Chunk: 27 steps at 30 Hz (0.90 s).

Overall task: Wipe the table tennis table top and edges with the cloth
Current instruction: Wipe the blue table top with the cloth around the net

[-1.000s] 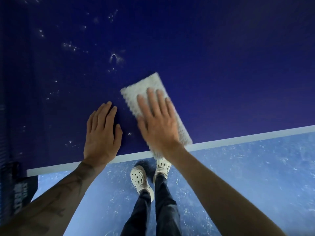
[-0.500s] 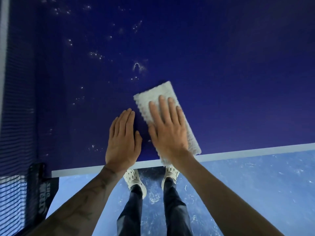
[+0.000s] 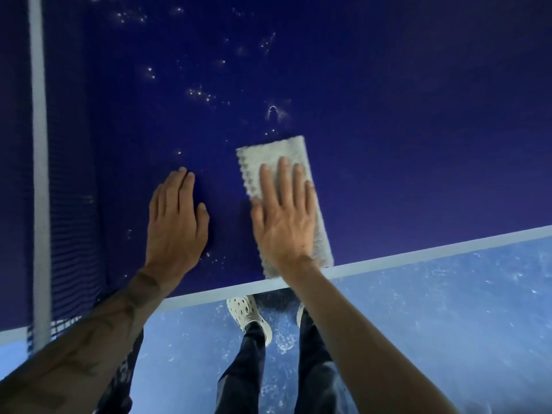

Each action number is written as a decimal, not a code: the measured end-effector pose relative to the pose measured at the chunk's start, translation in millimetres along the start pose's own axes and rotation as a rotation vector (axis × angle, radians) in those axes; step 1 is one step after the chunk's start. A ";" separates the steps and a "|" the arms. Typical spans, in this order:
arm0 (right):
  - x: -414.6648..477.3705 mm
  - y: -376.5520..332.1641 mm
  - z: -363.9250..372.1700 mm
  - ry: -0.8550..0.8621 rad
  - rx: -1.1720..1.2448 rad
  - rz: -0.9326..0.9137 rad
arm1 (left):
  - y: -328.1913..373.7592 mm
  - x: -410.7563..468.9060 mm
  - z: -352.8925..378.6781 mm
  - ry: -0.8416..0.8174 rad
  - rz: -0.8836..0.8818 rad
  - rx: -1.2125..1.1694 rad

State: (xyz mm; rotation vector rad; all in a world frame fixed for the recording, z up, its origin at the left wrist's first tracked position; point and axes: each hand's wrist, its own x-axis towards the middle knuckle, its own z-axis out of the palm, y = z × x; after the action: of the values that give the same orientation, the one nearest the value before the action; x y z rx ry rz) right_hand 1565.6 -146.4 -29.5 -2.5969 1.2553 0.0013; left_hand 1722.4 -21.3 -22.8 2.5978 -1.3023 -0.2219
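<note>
A dark blue table tennis table (image 3: 418,115) fills the upper view, with its white edge line (image 3: 418,253) running across near me. A folded white cloth (image 3: 270,155) lies flat on the top, its near end touching the edge line. My right hand (image 3: 283,222) presses flat on the cloth, fingers spread and pointing away from me. Beside it to the left, my left hand (image 3: 176,216) rests palm down on the bare table, holding nothing. White dust specks (image 3: 200,95) dot the surface beyond and left of the cloth.
The net (image 3: 74,204) with its white top band (image 3: 38,144) stands along the left side. Below the table edge are a scuffed blue floor (image 3: 448,324) and my legs, with a pale shoe (image 3: 248,312) on each foot.
The view has shifted left, so the net is more in frame. Both hands and the cloth have moved along the table edge toward the net, staying flat on the surface.
</note>
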 end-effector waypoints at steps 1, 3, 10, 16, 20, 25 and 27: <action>-11.6 -7.3 4.7 -0.007 0.003 -0.047 | -5.6 1.2 0.8 -0.003 0.018 0.005; -30.5 -0.4 6.4 -0.016 -0.008 -0.086 | -11.5 2.2 2.1 -0.002 0.053 0.005; 1.1 17.8 -9.5 0.045 -0.044 0.209 | -14.9 3.1 2.7 0.032 0.060 -0.039; -30.8 -47.5 18.1 -0.008 -0.020 -0.031 | -19.8 3.1 6.2 0.072 0.090 0.005; -61.8 -0.1 6.8 -0.046 -0.040 0.077 | -20.1 2.6 6.3 0.060 0.079 0.000; 13.5 17.9 -11.9 0.057 -0.048 0.337 | -17.3 4.1 4.1 0.037 0.064 -0.021; 36.8 -12.1 -5.8 0.062 -0.018 0.327 | -16.9 4.2 3.5 0.034 0.061 -0.023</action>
State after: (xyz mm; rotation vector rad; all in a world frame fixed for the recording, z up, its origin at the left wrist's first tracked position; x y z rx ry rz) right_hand 1597.4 -169.0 -25.2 -2.3914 1.6944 -0.0072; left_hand 1737.1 -15.4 -30.8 2.5269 -1.3567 -0.1806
